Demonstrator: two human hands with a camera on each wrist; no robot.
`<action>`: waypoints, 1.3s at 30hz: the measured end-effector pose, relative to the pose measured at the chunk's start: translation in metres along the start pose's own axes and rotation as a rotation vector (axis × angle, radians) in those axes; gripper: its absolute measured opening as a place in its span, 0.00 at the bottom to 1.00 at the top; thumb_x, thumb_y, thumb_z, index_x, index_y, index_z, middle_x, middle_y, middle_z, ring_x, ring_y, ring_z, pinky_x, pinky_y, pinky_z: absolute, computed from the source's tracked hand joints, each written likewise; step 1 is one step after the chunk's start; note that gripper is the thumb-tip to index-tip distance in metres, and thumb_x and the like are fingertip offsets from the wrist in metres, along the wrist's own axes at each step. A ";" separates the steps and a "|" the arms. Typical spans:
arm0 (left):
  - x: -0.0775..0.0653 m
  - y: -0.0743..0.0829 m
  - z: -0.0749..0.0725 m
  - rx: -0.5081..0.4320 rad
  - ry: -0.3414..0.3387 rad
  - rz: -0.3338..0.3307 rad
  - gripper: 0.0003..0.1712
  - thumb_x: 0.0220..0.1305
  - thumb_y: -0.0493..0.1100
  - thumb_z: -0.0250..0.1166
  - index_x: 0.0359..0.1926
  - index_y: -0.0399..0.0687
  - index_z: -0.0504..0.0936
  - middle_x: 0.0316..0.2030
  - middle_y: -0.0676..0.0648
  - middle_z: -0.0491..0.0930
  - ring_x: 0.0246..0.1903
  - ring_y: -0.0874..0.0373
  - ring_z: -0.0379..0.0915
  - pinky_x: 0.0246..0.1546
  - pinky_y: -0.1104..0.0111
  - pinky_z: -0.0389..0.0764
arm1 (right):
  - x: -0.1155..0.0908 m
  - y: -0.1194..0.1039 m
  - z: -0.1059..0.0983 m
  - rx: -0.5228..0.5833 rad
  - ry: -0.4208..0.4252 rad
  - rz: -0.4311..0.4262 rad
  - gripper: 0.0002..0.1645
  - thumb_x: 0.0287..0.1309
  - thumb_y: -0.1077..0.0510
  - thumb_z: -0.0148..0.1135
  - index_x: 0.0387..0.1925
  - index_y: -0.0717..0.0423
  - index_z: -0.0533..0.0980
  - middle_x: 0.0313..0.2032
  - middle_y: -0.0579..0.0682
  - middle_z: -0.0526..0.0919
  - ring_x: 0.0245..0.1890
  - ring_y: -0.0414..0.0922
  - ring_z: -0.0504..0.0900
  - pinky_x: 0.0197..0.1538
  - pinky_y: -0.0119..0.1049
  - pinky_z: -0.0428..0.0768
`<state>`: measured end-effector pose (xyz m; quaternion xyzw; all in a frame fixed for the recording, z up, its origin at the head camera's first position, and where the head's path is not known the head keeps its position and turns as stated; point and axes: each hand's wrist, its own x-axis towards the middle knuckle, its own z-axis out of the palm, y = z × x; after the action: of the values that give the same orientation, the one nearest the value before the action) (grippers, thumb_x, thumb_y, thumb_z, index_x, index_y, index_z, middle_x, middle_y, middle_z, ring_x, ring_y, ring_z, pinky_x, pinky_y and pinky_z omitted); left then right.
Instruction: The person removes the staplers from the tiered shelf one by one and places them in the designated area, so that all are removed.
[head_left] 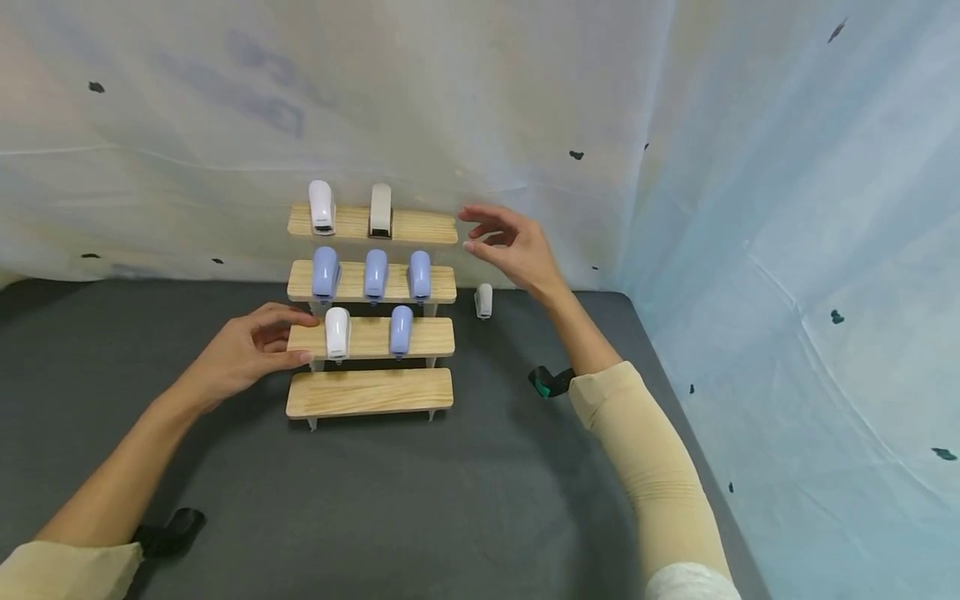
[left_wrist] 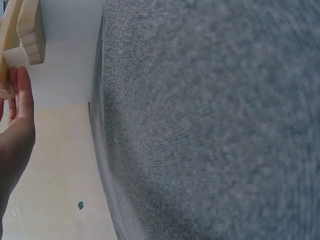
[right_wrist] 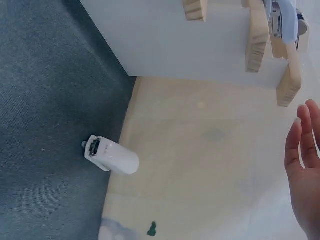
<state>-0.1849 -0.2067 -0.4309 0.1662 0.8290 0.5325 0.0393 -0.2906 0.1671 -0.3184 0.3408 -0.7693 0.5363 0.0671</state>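
Seven staplers (head_left: 376,273) on tiered shelves (head_left: 369,392)

You have four blue staplers (head_left: 376,273), four white or off-white staplers (head_left: 337,333) and four wooden shelf boards (head_left: 367,393).

No text can be read clearly. On the pale backdrop sheet (head_left: 450,100), above and left of the four-step wooden stand (head_left: 367,393), large blurred bluish marks (head_left: 283,115) look like lettering, too faint to make out. The white stapler right of the stand (right_wrist: 117,156) bears tiny dark print near its front end, too small to read. The white stapler at the stand's top left (head_left: 321,204) carries a similar tiny, illegible mark.
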 end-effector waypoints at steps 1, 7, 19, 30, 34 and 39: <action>0.000 -0.001 0.000 -0.001 -0.003 -0.003 0.27 0.62 0.41 0.72 0.62 0.44 0.77 0.59 0.50 0.67 0.51 0.69 0.73 0.44 0.79 0.78 | 0.000 -0.006 0.002 -0.008 -0.007 -0.003 0.27 0.59 0.71 0.66 0.60 0.71 0.74 0.55 0.65 0.80 0.48 0.61 0.80 0.53 0.55 0.78; -0.001 0.000 0.000 0.016 0.006 -0.022 0.27 0.63 0.41 0.72 0.62 0.46 0.78 0.60 0.51 0.67 0.52 0.71 0.71 0.44 0.81 0.77 | 0.009 -0.027 0.011 -0.040 -0.028 0.001 0.27 0.59 0.71 0.66 0.60 0.73 0.73 0.55 0.69 0.79 0.47 0.63 0.80 0.54 0.54 0.78; 0.001 0.002 0.002 -0.033 -0.010 -0.014 0.27 0.64 0.41 0.70 0.63 0.43 0.76 0.61 0.50 0.66 0.52 0.70 0.72 0.45 0.78 0.78 | 0.027 -0.040 0.028 -0.015 -0.061 0.039 0.28 0.58 0.70 0.68 0.60 0.73 0.73 0.55 0.69 0.79 0.50 0.63 0.80 0.56 0.49 0.78; -0.001 0.000 0.000 -0.018 0.000 -0.010 0.28 0.64 0.42 0.71 0.64 0.45 0.76 0.61 0.49 0.67 0.53 0.72 0.70 0.44 0.80 0.77 | 0.042 -0.042 0.044 0.046 -0.085 0.136 0.37 0.57 0.68 0.70 0.67 0.69 0.68 0.63 0.64 0.74 0.60 0.57 0.76 0.63 0.42 0.75; -0.002 0.000 0.001 -0.017 0.006 -0.017 0.28 0.64 0.43 0.71 0.64 0.44 0.76 0.59 0.49 0.68 0.51 0.72 0.72 0.43 0.79 0.78 | 0.045 -0.043 0.047 0.046 -0.108 0.135 0.40 0.57 0.68 0.70 0.69 0.69 0.64 0.64 0.65 0.71 0.63 0.58 0.74 0.64 0.42 0.73; -0.001 0.000 0.002 -0.013 0.000 -0.003 0.29 0.64 0.44 0.71 0.64 0.43 0.75 0.58 0.48 0.68 0.51 0.72 0.72 0.42 0.79 0.78 | 0.047 -0.046 0.051 0.006 -0.120 0.150 0.40 0.57 0.68 0.69 0.69 0.69 0.64 0.64 0.65 0.71 0.63 0.58 0.73 0.64 0.41 0.73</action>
<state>-0.1834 -0.2051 -0.4318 0.1647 0.8259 0.5377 0.0409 -0.2850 0.0930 -0.2813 0.3138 -0.7938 0.5206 -0.0204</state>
